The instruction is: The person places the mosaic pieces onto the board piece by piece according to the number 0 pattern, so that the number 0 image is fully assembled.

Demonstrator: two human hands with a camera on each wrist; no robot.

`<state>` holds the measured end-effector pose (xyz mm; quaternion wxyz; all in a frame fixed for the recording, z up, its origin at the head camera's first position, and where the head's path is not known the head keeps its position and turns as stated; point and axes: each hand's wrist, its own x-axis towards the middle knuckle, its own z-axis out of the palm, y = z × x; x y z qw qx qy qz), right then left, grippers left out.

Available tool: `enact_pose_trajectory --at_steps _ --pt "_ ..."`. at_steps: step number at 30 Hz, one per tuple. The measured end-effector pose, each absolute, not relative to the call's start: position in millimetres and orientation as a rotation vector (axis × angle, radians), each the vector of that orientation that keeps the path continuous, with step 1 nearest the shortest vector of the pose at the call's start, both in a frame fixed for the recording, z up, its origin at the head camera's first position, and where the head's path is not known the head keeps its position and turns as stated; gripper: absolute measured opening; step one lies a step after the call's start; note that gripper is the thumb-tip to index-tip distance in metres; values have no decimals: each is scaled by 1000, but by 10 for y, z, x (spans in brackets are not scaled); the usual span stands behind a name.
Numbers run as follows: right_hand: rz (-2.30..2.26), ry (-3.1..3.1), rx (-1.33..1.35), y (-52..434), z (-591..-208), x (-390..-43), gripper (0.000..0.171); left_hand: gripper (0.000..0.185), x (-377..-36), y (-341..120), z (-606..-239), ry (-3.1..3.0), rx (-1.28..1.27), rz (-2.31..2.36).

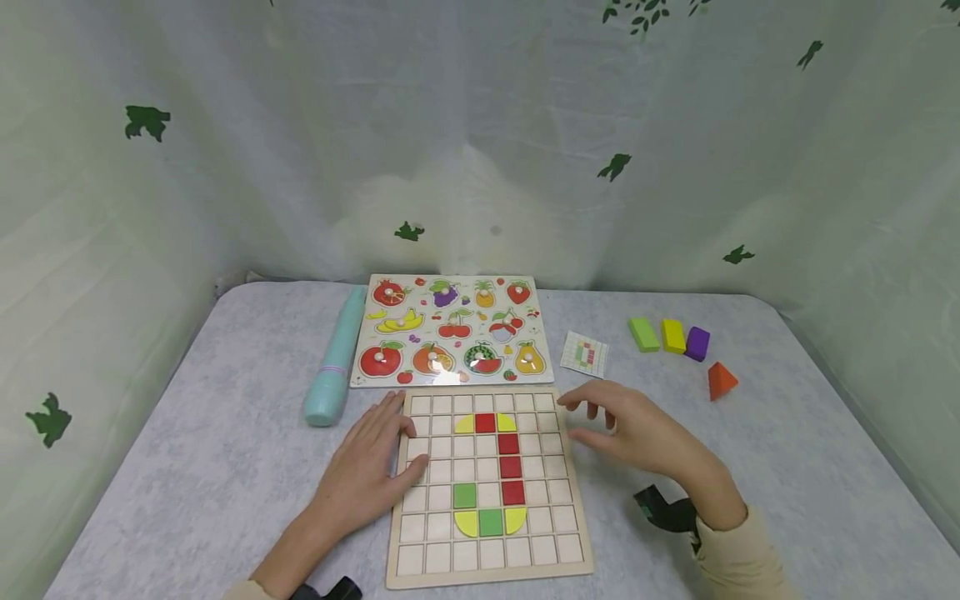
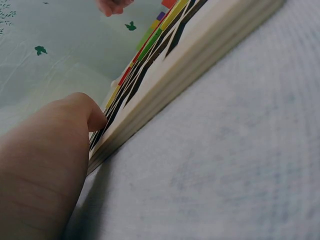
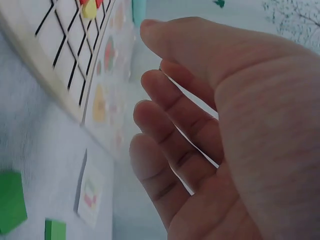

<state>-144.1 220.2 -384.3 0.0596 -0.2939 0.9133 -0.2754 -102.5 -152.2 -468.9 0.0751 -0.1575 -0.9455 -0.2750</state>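
A wooden grid board lies in front of me, with colored pieces set in its squares. Among them are a red square, a green square and a yellow quarter-round piece. My left hand rests on the board's left edge, thumb over the border squares. Beside the upper right edge my right hand is held with loosely bent fingers. In the right wrist view its fingers hold nothing and stand apart from the board.
A fruit puzzle board lies behind the grid. To its left is a teal cylindrical case. A pattern card, a green block, a yellow block, a purple block and an orange-red triangular block lie right.
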Motion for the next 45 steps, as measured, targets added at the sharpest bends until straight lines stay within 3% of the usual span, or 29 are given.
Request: enact_pose_trajectory --at_steps 15,23,45 --pt "-718 2889 -614 2725 -4075 -1667 44 28 -1028 -1512 -4679 -2860 -454 -813" --pt "-643 2928 -573 2809 -4184 -1708 30 28 -1023 -1512 -4687 -2860 -454 -816" --pt "-812 2897 -807 2084 -4040 -1603 29 28 -1019 -1528 -4665 -2875 -446 -829"
